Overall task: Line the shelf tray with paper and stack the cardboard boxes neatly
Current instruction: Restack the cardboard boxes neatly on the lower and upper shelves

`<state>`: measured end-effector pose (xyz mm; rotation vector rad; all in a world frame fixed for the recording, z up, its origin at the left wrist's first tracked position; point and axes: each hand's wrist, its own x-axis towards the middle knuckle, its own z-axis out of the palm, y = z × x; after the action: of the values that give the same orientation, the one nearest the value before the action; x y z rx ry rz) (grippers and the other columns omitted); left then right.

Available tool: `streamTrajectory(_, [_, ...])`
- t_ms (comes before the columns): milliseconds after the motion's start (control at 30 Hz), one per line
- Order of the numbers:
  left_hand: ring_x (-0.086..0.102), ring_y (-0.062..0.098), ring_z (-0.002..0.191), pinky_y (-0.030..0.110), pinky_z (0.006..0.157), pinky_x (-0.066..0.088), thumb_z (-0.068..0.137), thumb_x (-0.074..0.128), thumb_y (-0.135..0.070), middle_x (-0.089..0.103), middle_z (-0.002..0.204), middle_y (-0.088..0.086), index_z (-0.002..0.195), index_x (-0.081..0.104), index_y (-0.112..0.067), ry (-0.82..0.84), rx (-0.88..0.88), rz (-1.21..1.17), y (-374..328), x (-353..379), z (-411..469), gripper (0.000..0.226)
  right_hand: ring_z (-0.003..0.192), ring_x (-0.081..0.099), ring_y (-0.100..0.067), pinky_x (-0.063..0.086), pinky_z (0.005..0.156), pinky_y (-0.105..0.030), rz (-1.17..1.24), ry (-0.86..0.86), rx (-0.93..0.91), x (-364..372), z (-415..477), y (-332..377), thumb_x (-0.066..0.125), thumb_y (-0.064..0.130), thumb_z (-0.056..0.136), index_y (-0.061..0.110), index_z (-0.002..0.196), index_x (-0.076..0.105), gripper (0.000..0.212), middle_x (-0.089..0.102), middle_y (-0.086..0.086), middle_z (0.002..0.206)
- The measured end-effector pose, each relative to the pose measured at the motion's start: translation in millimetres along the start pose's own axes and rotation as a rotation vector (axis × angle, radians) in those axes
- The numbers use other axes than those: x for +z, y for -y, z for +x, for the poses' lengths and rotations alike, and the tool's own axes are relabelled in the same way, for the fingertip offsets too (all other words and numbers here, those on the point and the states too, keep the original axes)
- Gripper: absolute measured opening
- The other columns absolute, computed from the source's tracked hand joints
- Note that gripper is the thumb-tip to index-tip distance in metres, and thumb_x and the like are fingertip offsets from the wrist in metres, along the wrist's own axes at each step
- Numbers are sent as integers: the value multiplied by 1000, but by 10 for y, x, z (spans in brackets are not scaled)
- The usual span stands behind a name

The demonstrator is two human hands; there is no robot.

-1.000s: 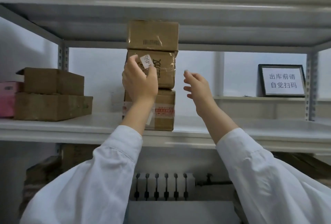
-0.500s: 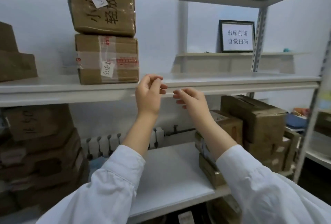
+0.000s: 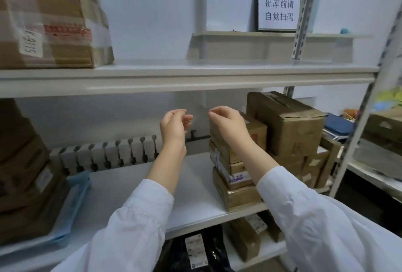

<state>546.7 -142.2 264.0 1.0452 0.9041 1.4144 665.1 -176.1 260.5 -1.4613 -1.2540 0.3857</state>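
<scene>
My left hand (image 3: 174, 124) and my right hand (image 3: 228, 124) hang in the air side by side above the lower shelf tray (image 3: 191, 195), fingers loosely curled, holding nothing. Just right of my right hand stands a stack of small cardboard boxes (image 3: 235, 169), with a bigger brown box (image 3: 287, 121) behind it. On the upper shelf (image 3: 195, 75) at far left sits a taped box labelled K-9115 (image 3: 50, 34) under other boxes. A blue sheet (image 3: 76, 202) lies under the dark boxes (image 3: 24, 173) at lower left.
A framed sign (image 3: 279, 7) stands on a ledge at the back right. A radiator (image 3: 108, 154) runs behind the lower shelf. A slotted metal upright (image 3: 359, 119) bounds the shelf on the right. A black bag (image 3: 195, 250) and boxes lie below.
The view has dropped from the stacked boxes on the upper shelf to the lower shelf. Both hands came down from the stack, and hover empty below the upper shelf's edge.
</scene>
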Motion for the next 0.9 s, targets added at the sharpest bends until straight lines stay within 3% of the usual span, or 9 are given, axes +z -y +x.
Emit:
streamTrajectory(100, [51, 11, 67, 21, 54, 34, 94, 46, -14, 59, 86, 4, 79, 51, -18, -26, -115, 52, 324, 310, 99, 17, 125, 44, -25, 42, 103, -44, -169, -80, 92, -231, 203, -385, 54, 38, 90, 23, 130, 50, 43, 46, -7, 137])
streamTrajectory(167, [54, 17, 83, 26, 65, 40, 94, 48, -19, 57, 103, 6, 102, 55, -12, -21, -208, 84, 507, 524, 135, 13, 133, 33, -31, 33, 109, -49, -242, -101, 187, -392, 336, -593, 53, 41, 90, 22, 140, 37, 55, 34, -11, 146])
streamTrajectory(233, [52, 24, 105, 32, 81, 40, 93, 52, -24, 54, 122, 8, 130, 46, -10, -18, -310, 109, 668, 711, 159, 40, 138, 25, -34, 26, 113, -49, -307, -106, 268, -532, 459, -779, 53, 42, 91, 19, 145, 26, 65, 25, -14, 150])
streamTrajectory(367, [39, 26, 131, 34, 96, 35, 91, 57, -34, 39, 146, 8, 145, 31, -12, 6, -452, 119, 875, 1018, 110, 64, 141, 15, -34, 22, 115, -48, -291, -77, 403, -678, 681, -1088, 54, 43, 90, 13, 148, 17, 74, 16, -16, 154])
streamTrajectory(600, [50, 37, 80, 28, 92, 43, 99, 38, -42, 51, 90, 30, 139, 38, 1, 124, -568, 157, 951, 1279, -23, 59, 138, 23, -37, 27, 112, -48, -123, -58, 528, -769, 867, -1380, 53, 35, 91, 14, 150, 9, 76, 18, -15, 153])
streamTrajectory(667, [51, 45, 95, 40, 99, 34, 99, 33, -47, 56, 98, 32, 139, 40, 0, 128, -605, 124, 1025, 1279, 39, 62, 137, 27, -37, 31, 109, -46, -102, -65, 530, -777, 866, -1405, 52, 32, 92, 12, 150, 11, 73, 18, -15, 153])
streamTrajectory(733, [58, 38, 105, 39, 80, 40, 97, 32, -52, 68, 81, 19, 132, 50, -3, 113, -624, 81, 1105, 1256, 102, 63, 134, 32, -38, 36, 106, -45, -94, -55, 524, -782, 861, -1404, 51, 31, 93, 8, 148, 17, 68, 18, -16, 151])
streamTrajectory(800, [67, 28, 76, 32, 57, 45, 94, 37, -56, 67, 52, 9, 114, 61, -8, 112, -639, 42, 1161, 1230, 132, 58, 128, 38, -39, 41, 103, -45, -105, -30, 513, -777, 846, -1379, 51, 30, 94, 5, 144, 25, 62, 20, -17, 149])
streamTrajectory(900, [65, 27, 72, 31, 59, 48, 84, 47, -63, 71, 65, 10, 89, 68, -14, 119, -648, 8, 1190, 1150, 171, 54, 123, 43, -38, 45, 99, -47, -101, -23, 494, -768, 805, -1289, 52, 32, 93, 4, 143, 27, 62, 23, -16, 145])
